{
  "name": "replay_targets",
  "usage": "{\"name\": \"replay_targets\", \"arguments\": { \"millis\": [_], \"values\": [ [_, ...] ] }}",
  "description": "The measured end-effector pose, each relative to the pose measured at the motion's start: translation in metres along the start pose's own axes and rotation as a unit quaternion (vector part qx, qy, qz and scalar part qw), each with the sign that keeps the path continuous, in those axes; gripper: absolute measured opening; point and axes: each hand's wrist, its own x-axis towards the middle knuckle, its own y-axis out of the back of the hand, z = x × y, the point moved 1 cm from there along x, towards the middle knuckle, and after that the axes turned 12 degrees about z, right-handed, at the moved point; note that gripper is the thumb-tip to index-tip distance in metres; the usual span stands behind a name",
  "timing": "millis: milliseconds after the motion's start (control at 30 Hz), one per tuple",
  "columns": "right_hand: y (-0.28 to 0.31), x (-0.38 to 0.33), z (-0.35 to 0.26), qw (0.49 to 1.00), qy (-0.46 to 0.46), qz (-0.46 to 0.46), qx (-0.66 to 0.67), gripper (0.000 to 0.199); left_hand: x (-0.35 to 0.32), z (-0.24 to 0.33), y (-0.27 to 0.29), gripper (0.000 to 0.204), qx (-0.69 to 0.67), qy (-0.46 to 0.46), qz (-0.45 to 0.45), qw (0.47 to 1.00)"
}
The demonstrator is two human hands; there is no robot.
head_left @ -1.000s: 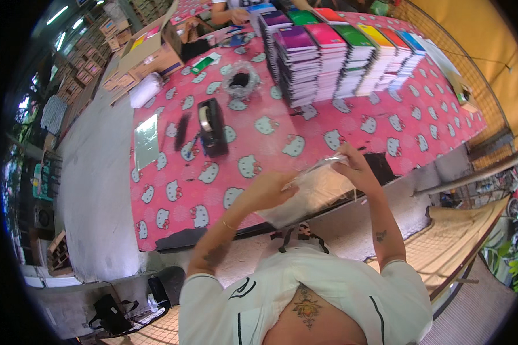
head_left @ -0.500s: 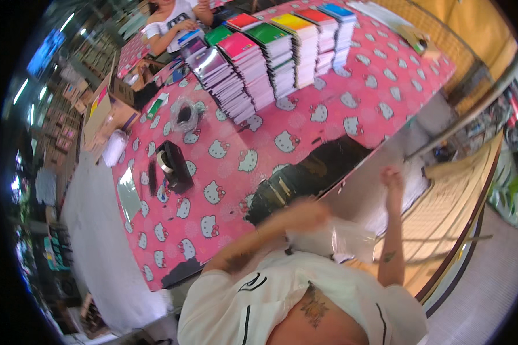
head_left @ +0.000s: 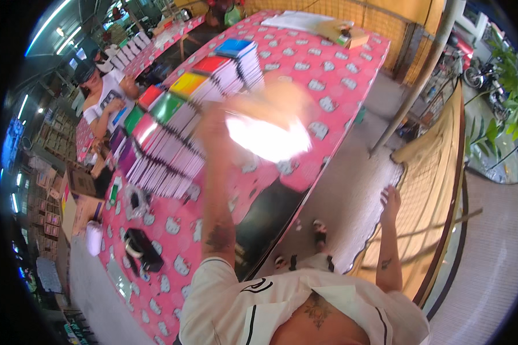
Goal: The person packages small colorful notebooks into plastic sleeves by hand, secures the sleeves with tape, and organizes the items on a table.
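Observation:
My left hand (head_left: pixel 213 127) is raised over the table beside the notebook stacks, closed on a shiny piece of clear plastic (head_left: pixel 270 138). Motion and glare smear the plastic, so whether it is a bag or a sheet I cannot tell. Just left of that hand stand tall stacks of spiral notebooks (head_left: pixel 170 109), with blue, red, yellow, green and purple covers. Away from the table, my right hand (head_left: pixel 391 201) hangs low at my right side with its fingers loosely apart and nothing in them.
The table (head_left: pixel 178 241) has a pink cartoon-cat cover, with a black patch (head_left: pixel 270 210) at its near edge. A black tape dispenser (head_left: pixel 144 250), a roll of clear wrap (head_left: pixel 137 201) and a cardboard box (head_left: pixel 80 201) lie left. Another person (head_left: pixel 106 95) works beyond the stacks. A pole (head_left: pixel 414 86) stands right.
My left hand has swung up and forward from near my body to above the table, carrying the plastic. My view has turned, and my right hand still hangs at the side.

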Motion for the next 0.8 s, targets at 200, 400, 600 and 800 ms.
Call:
{"name": "replay_targets", "arguments": {
  "millis": [200,400,600,800],
  "values": [
    [-0.066,0.036,-0.001,0.991,-0.057,-0.115,-0.03,0.029,0.035,-0.11,-0.135,0.006,0.649,-0.018,-0.043,0.76],
    [-0.082,0.12,-0.01,0.967,-0.185,-0.104,0.14,0.073,-0.145,-0.041,-0.168,0.023,-0.067,0.192,-0.523,0.828],
    [-0.243,-0.06,-0.085,0.731,-0.391,-0.526,0.191,0.076,-0.125,-0.042,0.04,0.034,-0.157,0.502,0.024,0.85],
    [-0.317,-0.18,-0.018,0.673,-0.3,-0.673,-0.055,0.035,-0.143,0.036,0.141,0.065,0.158,0.421,0.056,0.891]
  ]
}}
